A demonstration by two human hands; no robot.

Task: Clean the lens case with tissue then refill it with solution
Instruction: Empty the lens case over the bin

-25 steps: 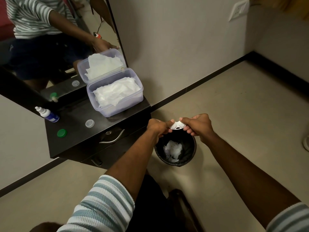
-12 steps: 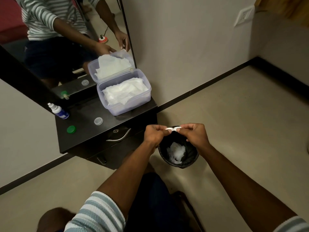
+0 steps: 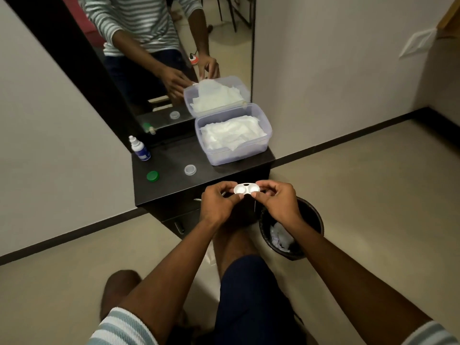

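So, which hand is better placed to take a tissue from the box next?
Probably the right hand. The tissue box stands on the right end of the dark shelf, ahead of that hand. The left hand can keep holding the lens case.

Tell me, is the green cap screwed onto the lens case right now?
No, the green cap lies on the dark shelf, apart from the lens case held by both hands.

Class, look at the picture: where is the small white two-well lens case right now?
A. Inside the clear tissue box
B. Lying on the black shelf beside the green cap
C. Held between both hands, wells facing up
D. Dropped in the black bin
C: the small white two-well lens case is pinched at its ends by the left hand and right hand, open wells up.
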